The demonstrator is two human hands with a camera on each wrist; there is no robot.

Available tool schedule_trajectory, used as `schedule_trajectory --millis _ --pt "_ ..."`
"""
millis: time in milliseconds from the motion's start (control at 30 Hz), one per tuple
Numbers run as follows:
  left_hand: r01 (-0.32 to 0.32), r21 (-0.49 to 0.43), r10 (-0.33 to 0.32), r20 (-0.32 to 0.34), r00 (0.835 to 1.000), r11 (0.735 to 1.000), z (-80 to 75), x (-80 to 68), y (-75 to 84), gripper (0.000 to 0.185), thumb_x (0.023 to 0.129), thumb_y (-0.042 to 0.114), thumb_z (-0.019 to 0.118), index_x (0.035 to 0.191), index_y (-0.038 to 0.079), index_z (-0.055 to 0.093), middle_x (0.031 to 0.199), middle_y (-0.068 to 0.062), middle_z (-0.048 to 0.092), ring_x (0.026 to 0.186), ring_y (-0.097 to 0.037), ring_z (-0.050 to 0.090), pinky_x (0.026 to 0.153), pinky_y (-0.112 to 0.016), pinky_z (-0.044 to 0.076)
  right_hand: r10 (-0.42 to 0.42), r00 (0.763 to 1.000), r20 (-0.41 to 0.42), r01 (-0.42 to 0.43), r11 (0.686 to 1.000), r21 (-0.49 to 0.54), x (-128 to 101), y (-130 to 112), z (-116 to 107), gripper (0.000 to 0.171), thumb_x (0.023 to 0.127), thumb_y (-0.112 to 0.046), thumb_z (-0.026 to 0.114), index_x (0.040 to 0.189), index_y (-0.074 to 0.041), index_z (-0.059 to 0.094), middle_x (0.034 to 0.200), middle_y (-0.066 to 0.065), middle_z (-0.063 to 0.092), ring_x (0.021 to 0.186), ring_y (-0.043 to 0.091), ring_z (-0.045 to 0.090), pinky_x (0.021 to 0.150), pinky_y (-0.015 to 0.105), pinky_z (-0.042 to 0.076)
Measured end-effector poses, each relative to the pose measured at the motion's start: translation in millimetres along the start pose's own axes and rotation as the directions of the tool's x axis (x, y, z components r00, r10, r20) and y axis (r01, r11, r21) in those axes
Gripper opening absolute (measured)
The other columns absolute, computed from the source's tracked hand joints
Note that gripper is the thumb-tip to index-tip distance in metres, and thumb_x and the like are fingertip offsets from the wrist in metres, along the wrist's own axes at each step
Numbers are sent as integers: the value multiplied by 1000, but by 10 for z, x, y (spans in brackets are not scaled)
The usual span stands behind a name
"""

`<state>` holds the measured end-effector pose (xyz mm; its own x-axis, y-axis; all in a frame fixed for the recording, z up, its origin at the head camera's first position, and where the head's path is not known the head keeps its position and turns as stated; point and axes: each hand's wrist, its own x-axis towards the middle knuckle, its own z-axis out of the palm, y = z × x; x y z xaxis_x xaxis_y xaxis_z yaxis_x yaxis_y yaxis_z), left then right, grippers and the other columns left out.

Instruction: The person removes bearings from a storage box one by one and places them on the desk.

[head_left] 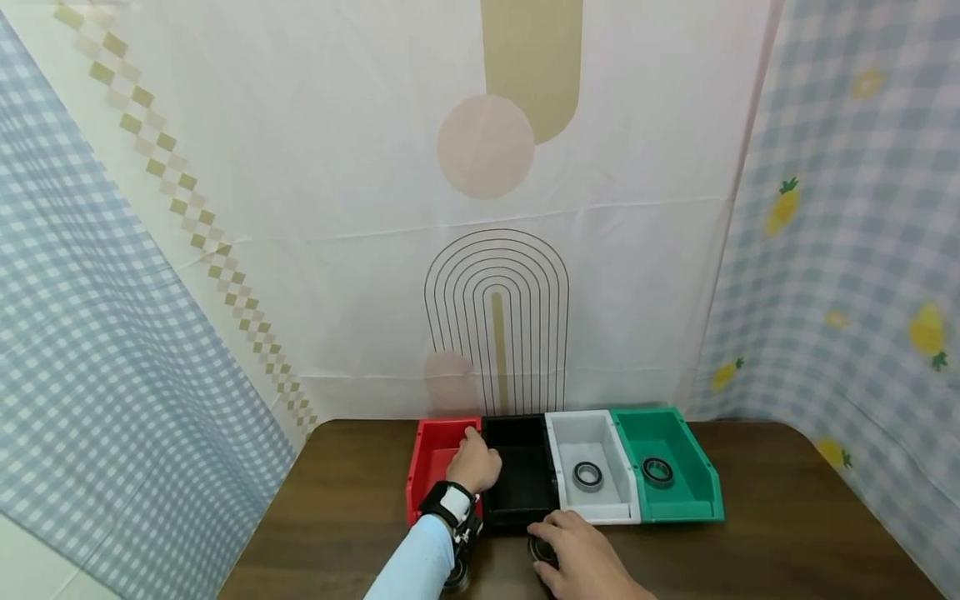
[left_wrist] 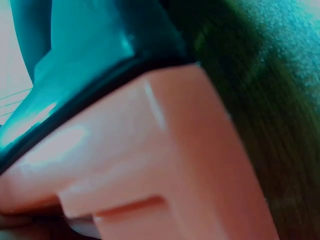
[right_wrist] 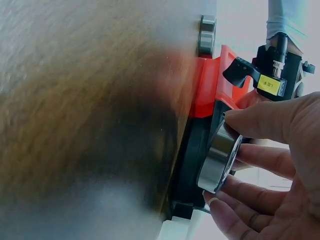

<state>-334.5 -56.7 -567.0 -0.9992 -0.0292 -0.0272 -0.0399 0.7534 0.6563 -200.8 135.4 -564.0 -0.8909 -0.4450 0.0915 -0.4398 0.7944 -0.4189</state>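
My right hand (head_left: 583,557) grips a ball bearing (right_wrist: 220,157) just in front of the black bin (head_left: 519,467). Its thumb and fingers pinch the steel ring, which is tilted in the right wrist view. My left hand (head_left: 474,463) reaches over the right side of the red bin (head_left: 422,467). Its fingertips are mostly hidden, and I cannot tell whether they hold anything. The left wrist view shows the red bin's wall close up, with part of the fingers (left_wrist: 22,227) at the lower left corner.
Beside the left forearm, another bearing (head_left: 456,577) sits on the wooden table (head_left: 337,500). The white bin (head_left: 588,433) holds one bearing (head_left: 587,477), and the green bin (head_left: 652,433) holds another bearing (head_left: 657,472). The bins stand side by side before a hanging cloth (head_left: 360,292).
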Motion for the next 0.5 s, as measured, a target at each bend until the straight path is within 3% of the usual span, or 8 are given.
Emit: schedule_trajectory --millis 200,500 --pt "9 0 -9 5 1000 1000 12 13 -18 67 104 20 56 159 -10 32 139 -31 62 81 -31 61 75 -49 50 -12 1000 4 12 1000 -19 -5 -5 13 38 91 -30 84 124 -12 78 108 0 71 95 16 64 78 37 56" --pt "9 -6 -9 11 1000 1000 -12 19 0 68 106 21 55 161 -10 30 146 -32 59 92 -36 65 85 -56 54 -36 999 26 37 998 -46 -14 -27 18 36 91 -29 83 123 -12 78 104 -3 70 91 11 62 77 34 55"
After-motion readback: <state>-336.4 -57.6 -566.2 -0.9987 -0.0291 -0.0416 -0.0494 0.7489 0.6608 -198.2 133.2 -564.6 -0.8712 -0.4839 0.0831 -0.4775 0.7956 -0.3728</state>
